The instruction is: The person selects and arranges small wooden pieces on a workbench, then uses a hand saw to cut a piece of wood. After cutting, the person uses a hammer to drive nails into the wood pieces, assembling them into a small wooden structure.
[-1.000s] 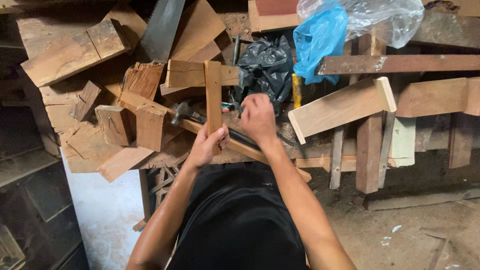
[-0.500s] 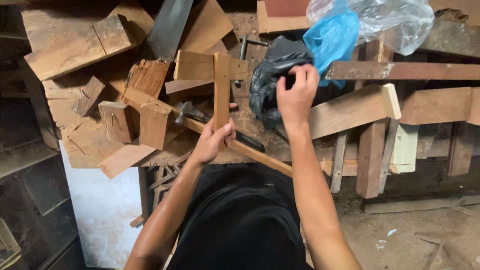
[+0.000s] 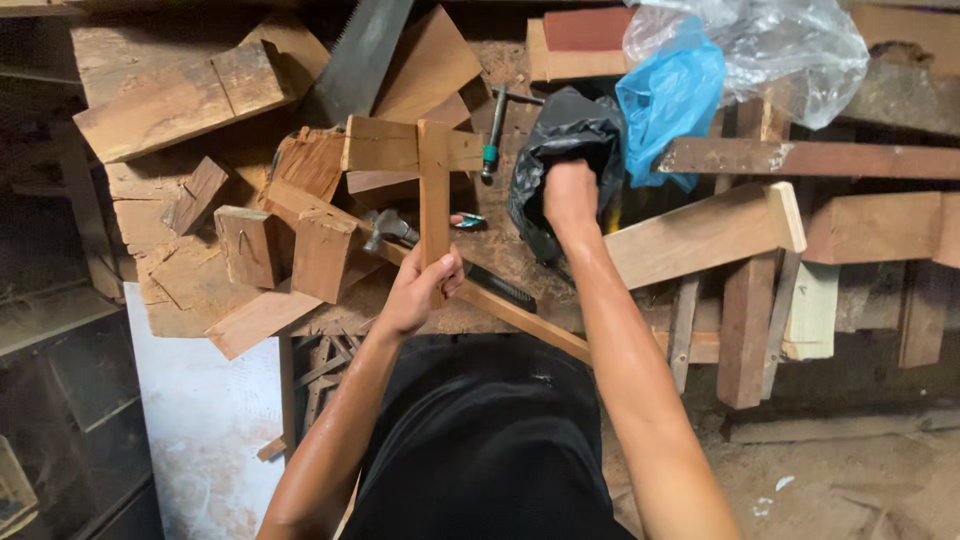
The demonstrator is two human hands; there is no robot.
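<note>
Head | right hand (image 3: 570, 195) fingers hidden in black bag (image 3: 560, 150)

Rough matt wooden cross piece (image 3: 432, 190) at centre, glossy crinkled black plastic bag (image 3: 560, 150), shiny blue plastic bag (image 3: 672, 100) and clear glossy plastic bag (image 3: 790, 50) upper right, dull grey metal saw blade (image 3: 362, 55), raw splintery wood offcuts (image 3: 250, 245) at left, dusty bench (image 3: 500, 260)

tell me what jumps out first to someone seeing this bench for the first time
The bright blue plastic bag at upper right stands out against the brown wood, with a clear bag beside it. At the centre, the left hand grips a T-shaped wooden piece, while the right hand reaches into a black bag. A saw blade lies at the top among scattered wood scraps.
</note>
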